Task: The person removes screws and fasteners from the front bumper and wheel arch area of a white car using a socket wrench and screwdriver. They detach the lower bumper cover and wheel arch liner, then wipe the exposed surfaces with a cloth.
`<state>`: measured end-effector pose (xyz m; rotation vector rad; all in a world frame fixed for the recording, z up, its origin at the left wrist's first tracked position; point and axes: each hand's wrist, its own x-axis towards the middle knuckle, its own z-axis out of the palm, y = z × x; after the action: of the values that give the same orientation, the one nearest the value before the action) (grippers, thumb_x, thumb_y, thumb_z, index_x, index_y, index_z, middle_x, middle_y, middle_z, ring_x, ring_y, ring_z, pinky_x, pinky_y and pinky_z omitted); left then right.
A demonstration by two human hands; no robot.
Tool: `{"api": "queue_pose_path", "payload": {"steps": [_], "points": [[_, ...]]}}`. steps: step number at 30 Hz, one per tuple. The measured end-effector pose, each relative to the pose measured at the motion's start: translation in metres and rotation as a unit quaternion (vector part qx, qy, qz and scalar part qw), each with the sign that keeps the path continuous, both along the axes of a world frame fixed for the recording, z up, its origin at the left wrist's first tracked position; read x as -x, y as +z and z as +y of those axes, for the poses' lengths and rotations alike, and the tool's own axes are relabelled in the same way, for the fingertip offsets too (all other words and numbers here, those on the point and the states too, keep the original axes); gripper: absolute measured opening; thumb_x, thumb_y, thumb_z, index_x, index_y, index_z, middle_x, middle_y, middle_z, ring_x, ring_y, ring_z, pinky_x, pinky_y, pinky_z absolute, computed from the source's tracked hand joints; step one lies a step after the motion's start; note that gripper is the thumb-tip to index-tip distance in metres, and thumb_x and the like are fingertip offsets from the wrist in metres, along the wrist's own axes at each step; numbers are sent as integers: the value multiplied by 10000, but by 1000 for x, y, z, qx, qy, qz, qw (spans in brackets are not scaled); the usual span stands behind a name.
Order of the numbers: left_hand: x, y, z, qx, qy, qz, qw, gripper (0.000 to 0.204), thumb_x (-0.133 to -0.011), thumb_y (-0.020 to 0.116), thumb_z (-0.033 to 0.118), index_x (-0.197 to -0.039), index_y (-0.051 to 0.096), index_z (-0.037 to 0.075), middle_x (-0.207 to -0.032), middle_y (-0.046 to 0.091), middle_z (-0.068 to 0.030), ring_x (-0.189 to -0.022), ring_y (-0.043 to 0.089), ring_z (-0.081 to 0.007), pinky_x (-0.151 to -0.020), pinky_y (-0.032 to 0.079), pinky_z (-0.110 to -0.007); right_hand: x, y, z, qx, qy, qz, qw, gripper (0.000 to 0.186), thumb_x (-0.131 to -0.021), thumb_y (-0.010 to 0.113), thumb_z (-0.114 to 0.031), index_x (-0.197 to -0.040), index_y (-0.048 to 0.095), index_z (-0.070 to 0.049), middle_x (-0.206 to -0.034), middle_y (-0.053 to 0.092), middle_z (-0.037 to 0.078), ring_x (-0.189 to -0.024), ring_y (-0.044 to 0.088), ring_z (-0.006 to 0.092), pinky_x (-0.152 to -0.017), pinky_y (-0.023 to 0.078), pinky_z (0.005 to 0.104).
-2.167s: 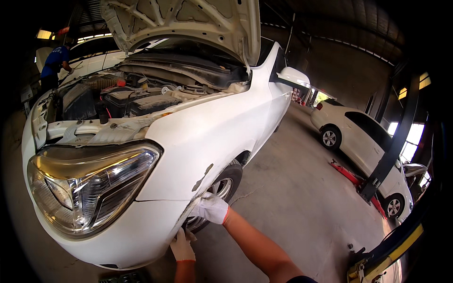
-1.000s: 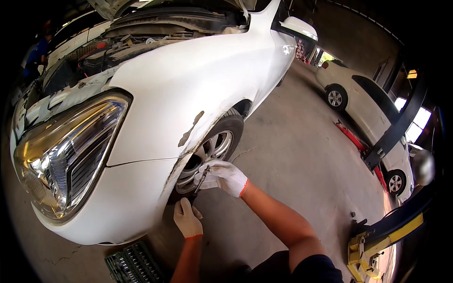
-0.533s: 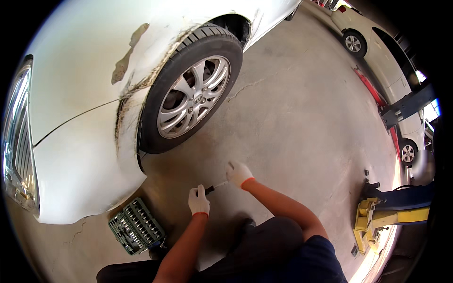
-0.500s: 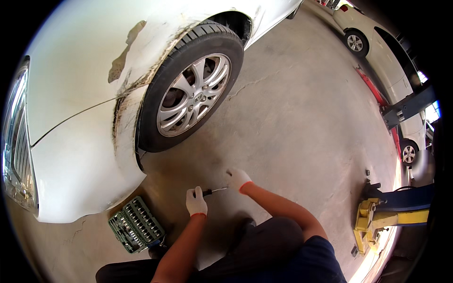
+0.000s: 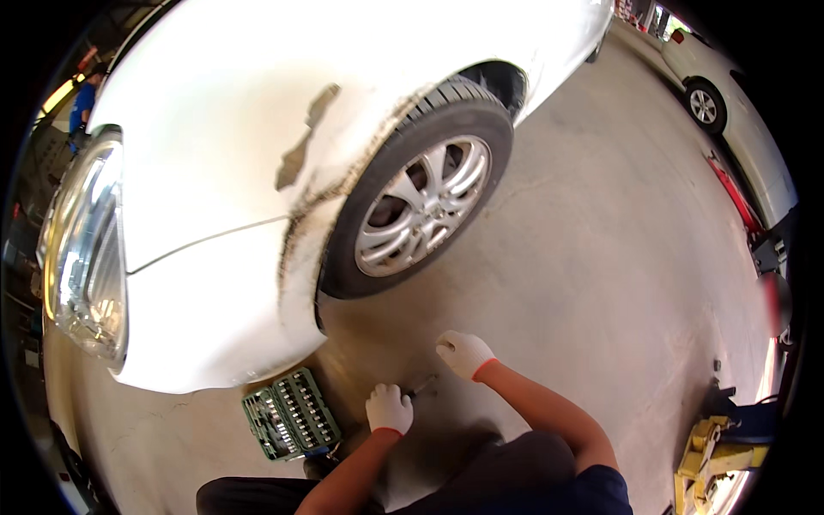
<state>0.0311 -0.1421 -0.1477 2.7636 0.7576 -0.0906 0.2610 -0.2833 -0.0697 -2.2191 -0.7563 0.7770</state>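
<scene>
My left hand (image 5: 388, 407), in a white knit glove with orange cuff, is closed over the dark handle of a slim tool (image 5: 421, 386), low over the floor. My right hand (image 5: 463, 352), gloved alike, is curled just up and right of the tool's tip; what it holds, if anything, is hidden. Both are below the front wheel (image 5: 421, 206) of a white car (image 5: 197, 163), whose fender shows a flaked patch and a dark scrape along the arch. Left of my left hand lies an open green socket set (image 5: 292, 412) with rows of metal pieces, beside the bumper.
A yellow and blue lift part (image 5: 717, 451) stands at the lower right on the concrete floor (image 5: 601, 257). Another white car (image 5: 755, 146) with a red lift arm (image 5: 734, 189) is on the right. A co-worker in blue (image 5: 81, 107) stands at the far upper left.
Both hands have come away from the bumper's edge at the wheel arch, down toward the floor, and moved apart. The view has tilted downward, bringing the wheel and socket set fully into sight.
</scene>
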Motion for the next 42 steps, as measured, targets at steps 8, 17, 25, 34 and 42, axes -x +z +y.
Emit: {"api": "queue_pose_path", "payload": {"steps": [8, 17, 25, 34, 42], "points": [[-116, 186, 71, -53, -345, -77, 934, 238, -983, 699, 222, -1151, 739, 59, -1145, 749, -163, -1103, 702, -360, -948, 538, -539, -7, 268, 111, -478, -43, 233, 846, 381, -1188, 568, -198, -1480, 595, 45, -1335, 738, 164, -1237, 729, 226, -1092, 602, 383], [-128, 365, 143, -496, -501, 97, 702, 292, -986, 645, 240, -1129, 844, 81, -1170, 778, -95, -1186, 660, -283, -1064, 452, -416, -2, 314, 144, -492, -141, 373, 774, 445, -1179, 572, -294, -1491, 608, 21, -1304, 706, 101, -1177, 717, 224, -1087, 594, 406], [-119, 379, 150, -533, -553, -20, 640, 300, -985, 654, 270, -1100, 874, 100, -1107, 793, -86, -1115, 671, -284, -1037, 458, -429, 2, 317, 163, -465, -186, 384, 775, 526, -1177, 593, -411, -1572, 551, -66, -1460, 650, 69, -1344, 640, 200, -1176, 527, 429], [-74, 382, 101, -486, -605, 82, 625, 291, -920, 685, 282, -1060, 887, 125, -1154, 821, -62, -1165, 694, -308, -1060, 516, -510, 71, 303, 120, -500, -208, 289, 789, 223, -1148, 602, -275, -1173, 666, -63, -1075, 629, 20, -1041, 612, 131, -938, 537, 364], [-33, 476, 96, -340, -386, -347, 784, 341, -769, 822, 226, -1068, 747, 80, -983, 655, -72, -1041, 653, -323, -978, 519, -481, 76, 310, 108, -545, -169, 265, 777, 195, -1160, 565, -243, -1149, 678, -84, -1076, 656, 4, -1027, 607, 122, -956, 524, 339]]}}
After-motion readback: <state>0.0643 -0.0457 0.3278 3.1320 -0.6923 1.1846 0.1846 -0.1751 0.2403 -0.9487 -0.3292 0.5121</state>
